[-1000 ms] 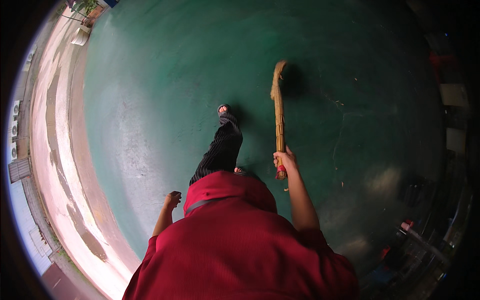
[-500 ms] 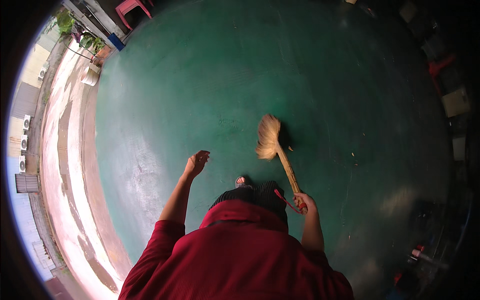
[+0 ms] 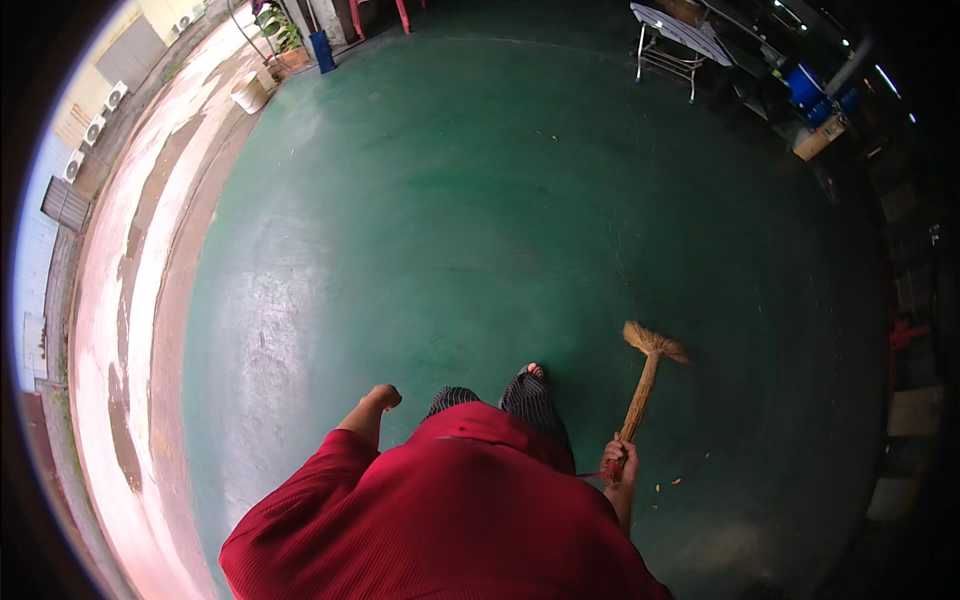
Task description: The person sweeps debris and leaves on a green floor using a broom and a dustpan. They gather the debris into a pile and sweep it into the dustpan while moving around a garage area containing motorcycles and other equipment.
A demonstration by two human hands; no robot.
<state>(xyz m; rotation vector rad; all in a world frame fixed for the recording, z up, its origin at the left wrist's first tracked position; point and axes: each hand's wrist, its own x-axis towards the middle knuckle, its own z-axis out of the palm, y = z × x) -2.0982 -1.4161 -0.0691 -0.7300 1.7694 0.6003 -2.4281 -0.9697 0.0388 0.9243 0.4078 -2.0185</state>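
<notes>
My right hand [image 3: 620, 461] is closed round the lower end of a straw broom's handle, next to a red binding. The broom [image 3: 640, 395] slants up and to the right, its tan bristle head [image 3: 654, 342] spread out over the green floor [image 3: 430, 230]. To the left of my body, my left hand [image 3: 383, 397] hangs with its fingers curled in and nothing seen in it. Red sleeves cover my upper arms. A foot in an open shoe [image 3: 534, 371] shows below striped dark trousers.
Small yellowish bits [image 3: 668, 485] lie on the floor near my right hand. A folding table [image 3: 682, 35] and blue barrels [image 3: 806, 88] stand at the far right. Far left are a white bucket [image 3: 249, 93], a potted plant [image 3: 284, 36] and part of a red chair [image 3: 380, 12].
The broom has swung from ahead of me out to the right, its head now tilting the other way. My left hand has drawn back toward my body. The view has turned, and my other foot is forward.
</notes>
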